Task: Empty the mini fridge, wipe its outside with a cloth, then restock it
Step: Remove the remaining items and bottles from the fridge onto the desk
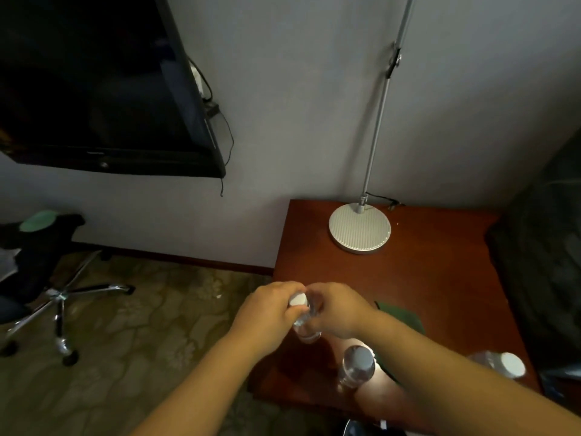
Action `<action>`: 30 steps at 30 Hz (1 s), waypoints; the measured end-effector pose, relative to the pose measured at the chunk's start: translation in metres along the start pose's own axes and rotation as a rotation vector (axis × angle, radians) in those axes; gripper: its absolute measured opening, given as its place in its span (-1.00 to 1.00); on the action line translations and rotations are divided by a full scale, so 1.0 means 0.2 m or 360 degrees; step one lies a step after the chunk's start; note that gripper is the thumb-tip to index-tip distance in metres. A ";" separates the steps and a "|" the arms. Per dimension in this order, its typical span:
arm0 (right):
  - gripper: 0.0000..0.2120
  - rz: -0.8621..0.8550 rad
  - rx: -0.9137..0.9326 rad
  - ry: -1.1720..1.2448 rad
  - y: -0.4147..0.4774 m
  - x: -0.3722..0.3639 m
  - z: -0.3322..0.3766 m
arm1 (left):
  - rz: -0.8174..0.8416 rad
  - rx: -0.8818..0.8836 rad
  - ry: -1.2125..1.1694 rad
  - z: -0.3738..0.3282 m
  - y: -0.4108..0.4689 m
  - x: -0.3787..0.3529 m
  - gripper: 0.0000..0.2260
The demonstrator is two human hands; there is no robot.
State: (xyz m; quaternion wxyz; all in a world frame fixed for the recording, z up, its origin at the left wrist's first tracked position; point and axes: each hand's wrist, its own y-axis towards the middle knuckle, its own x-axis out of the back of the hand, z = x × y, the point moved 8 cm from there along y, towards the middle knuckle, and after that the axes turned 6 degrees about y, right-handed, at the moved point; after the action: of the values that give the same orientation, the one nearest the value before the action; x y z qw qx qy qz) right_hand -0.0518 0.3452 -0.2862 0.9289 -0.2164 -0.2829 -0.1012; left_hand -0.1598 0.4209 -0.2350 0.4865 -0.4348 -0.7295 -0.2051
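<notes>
Both hands meet lower centre of frame on one bottle [306,325]. L hand [270,311] is curled round the neck just under the white cap [298,299]. R hand [341,309] has fingers curled onto the shoulder from the opposite side. Contact area is blurred, so exact finger placement can't be told.

Bottle: long axis near upright, cap up, base down. It is over the left part of the counter [440,278], just inside the left edge. Base touching the wood or just above it: can't tell.

Key relation: bottle sits between the hands, L hand on its left, R hand on its right, both equally near. Fridge isn't in frame, so the direction the bottle must travel can't be read.

Containers: bottle is clear and capped. Contents look like water; level unreadable. 2nd bottle [358,366] stands upright on the counter, below-right of the held one and apart from it, just beside the R forearm. 3rd bottle [503,365], white cap, is at lower right near the counter's front corner, partly hidden by the arm.

Cloth [401,316], dark green, lies flat on the counter just right of the R wrist, partly under the arm. Lamp base [360,229] is at the back of the counter, well apart from the bottles.

Judgement: bottles out and cloth to hand, so probably end of emptying or start of restock; can't settle which. Risk: R forearm knocking the 2nd bottle.
</notes>
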 end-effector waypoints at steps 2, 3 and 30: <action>-0.71 0.0086 -0.0029 -0.0109 0.04 -0.08 0.00 | 0.0038 0.0041 0.0020 0.07 -0.02 -0.06 -0.73; -0.71 0.0118 -0.0035 -0.0160 0.06 -0.12 -0.01 | 0.0058 0.0057 0.0017 0.10 -0.03 -0.09 -0.74; -0.32 -0.0791 -0.0287 -0.0370 -1.19 1.05 -0.40 | 0.0082 -0.0762 0.0104 -1.19 0.15 -0.15 -0.53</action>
State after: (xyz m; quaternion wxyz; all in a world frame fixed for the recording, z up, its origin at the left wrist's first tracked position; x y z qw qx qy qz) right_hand 0.0845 0.0833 -0.1454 0.8139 -0.2323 -0.4217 -0.3252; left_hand -0.0041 0.2510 -0.1602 0.3979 -0.5495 -0.6326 -0.3736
